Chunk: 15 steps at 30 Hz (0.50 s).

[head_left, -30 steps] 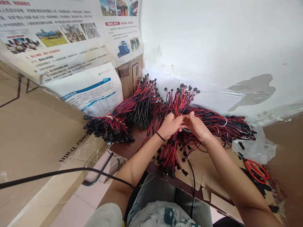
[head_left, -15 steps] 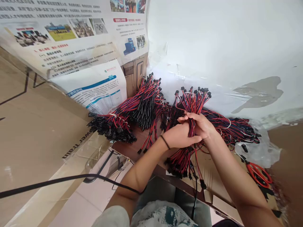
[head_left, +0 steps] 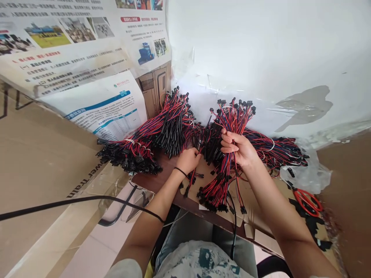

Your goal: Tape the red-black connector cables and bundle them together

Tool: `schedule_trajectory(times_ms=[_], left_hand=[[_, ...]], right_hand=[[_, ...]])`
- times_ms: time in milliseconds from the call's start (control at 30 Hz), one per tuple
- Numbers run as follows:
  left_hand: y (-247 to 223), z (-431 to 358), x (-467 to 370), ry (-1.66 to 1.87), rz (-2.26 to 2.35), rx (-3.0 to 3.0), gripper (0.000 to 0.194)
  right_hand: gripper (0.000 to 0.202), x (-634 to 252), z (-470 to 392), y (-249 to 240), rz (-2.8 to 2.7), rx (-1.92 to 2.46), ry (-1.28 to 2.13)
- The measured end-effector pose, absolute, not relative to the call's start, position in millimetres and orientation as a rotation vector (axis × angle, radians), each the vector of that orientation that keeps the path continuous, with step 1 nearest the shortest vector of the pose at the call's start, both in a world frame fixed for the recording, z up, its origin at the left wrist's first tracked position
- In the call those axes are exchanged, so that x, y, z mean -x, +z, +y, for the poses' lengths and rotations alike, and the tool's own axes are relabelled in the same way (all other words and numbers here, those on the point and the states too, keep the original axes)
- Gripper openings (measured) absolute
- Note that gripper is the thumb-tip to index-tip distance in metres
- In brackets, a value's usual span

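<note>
My right hand (head_left: pixel 236 148) is closed around the middle of a thick upright bundle of red and dark wires (head_left: pixel 228 168). Black connectors fan out at the bundle's top and bottom ends. To the left, my left hand (head_left: pixel 189 159), with a dark band at the wrist, is closed on a few loose connector wires (head_left: pixel 191 179) whose ends hang below the fingers. Behind it stands a pile of tied wire bundles (head_left: pixel 172 131) with black sleeves. Another tied bundle (head_left: pixel 272 148) lies behind my right wrist.
Red-handled scissors (head_left: pixel 307 202) lie at the right beside a clear plastic bag (head_left: pixel 310 173). Cardboard (head_left: pixel 246 197) covers part of the brown table (head_left: pixel 156 183). A black cable (head_left: pixel 95 198) crosses near my left forearm. A white wall (head_left: pixel 246 46) rises behind.
My left hand has left the thick bundle, moved left and closed on a few loose wires. My right hand still grips the bundle, its fingers now curled round it. The view has shifted slightly.
</note>
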<state>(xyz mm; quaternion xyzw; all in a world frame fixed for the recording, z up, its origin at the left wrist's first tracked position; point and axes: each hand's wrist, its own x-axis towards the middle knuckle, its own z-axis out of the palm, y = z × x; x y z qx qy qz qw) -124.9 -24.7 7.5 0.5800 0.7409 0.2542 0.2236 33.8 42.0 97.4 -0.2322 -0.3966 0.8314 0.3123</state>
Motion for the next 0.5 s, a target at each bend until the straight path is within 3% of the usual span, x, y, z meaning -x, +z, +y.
schedule_trajectory(times_ms=[500], left_hand=[[14, -38, 147, 0.855, 2.115, -1.583, 0.016]], right_hand=[[0.013, -66, 49, 145, -1.474, 0.615, 1.622]])
